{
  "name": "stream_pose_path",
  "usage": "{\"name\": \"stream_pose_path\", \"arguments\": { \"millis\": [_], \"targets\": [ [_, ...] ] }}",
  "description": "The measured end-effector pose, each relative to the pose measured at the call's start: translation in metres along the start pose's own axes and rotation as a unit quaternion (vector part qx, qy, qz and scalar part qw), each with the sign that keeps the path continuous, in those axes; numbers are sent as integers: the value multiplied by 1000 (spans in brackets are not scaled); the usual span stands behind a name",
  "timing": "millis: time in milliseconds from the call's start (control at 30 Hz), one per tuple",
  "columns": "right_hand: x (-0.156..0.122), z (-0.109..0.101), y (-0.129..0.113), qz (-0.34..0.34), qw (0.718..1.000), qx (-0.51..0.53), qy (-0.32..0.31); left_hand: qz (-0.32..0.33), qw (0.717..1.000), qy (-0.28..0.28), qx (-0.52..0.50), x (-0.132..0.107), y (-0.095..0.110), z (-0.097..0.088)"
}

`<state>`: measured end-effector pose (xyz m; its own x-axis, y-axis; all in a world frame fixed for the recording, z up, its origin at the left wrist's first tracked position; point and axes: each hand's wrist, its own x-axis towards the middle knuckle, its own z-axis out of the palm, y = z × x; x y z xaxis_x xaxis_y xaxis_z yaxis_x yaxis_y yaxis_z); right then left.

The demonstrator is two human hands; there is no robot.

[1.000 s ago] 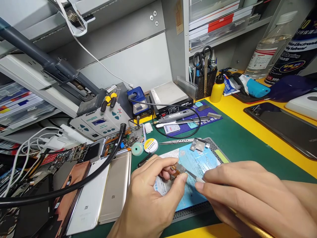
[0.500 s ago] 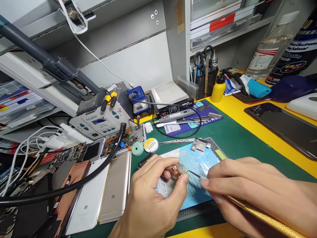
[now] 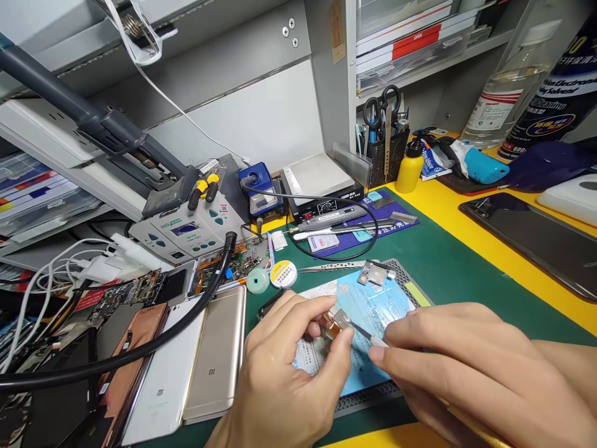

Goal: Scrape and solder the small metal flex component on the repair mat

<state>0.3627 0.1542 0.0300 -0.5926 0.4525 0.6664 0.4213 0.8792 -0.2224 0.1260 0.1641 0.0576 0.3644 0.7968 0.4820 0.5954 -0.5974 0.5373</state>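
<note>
Between the thumb and forefinger of my left hand (image 3: 293, 367) is a small metal-cased electronic part (image 3: 336, 318) with copper-coloured flex. My right hand (image 3: 457, 361) is closed round a thin craft knife (image 3: 375, 340) with a gold handle, mostly covered by the fingers. Its dark narrow tip meets the edge of the part or lies very close to it. Beneath both hands lies a light-blue printed sheet (image 3: 368, 358) on a dark perforated mat (image 3: 361, 402). A second small metal part (image 3: 374, 274) rests at the sheet's far edge.
Tweezers (image 3: 331, 266) and a round yellow-and-white tin (image 3: 283, 274) lie beyond my left hand. Several phones, among them a gold one (image 3: 215, 367), line the left side, crossed by a thick black hose (image 3: 186, 333). A heating plate (image 3: 321, 180) stands at the back.
My right hand has shifted slightly left and down, and the tool now slants more steeply against the part. The gold handle is turned more out of sight. My left hand keeps its grip.
</note>
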Motion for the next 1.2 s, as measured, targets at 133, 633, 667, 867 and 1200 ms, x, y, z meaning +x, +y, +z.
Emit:
{"name": "stream_pose_path", "arguments": {
  "millis": [133, 633, 667, 867, 1200],
  "targets": [
    [3, -2, 5, -32, 999, 22, -3, 21, 1000, 12, 11, 0, -1, 1],
    [7, -9, -6, 50, 997, 2, 56, 46, 999, 18, 4, -2, -1, 0],
    [8, -10, -7, 47, 997, 5, 60, 47, 999, 17, 4, -2, -2, 0],
    [13, -8, -6, 44, 998, 9, 33, 49, 999, 11, -6, 0, -2, 1],
    [12, -9, -11, 56, 998, 4, 19, 51, 999, -6, -4, -2, -2, -1]
  ]
}}
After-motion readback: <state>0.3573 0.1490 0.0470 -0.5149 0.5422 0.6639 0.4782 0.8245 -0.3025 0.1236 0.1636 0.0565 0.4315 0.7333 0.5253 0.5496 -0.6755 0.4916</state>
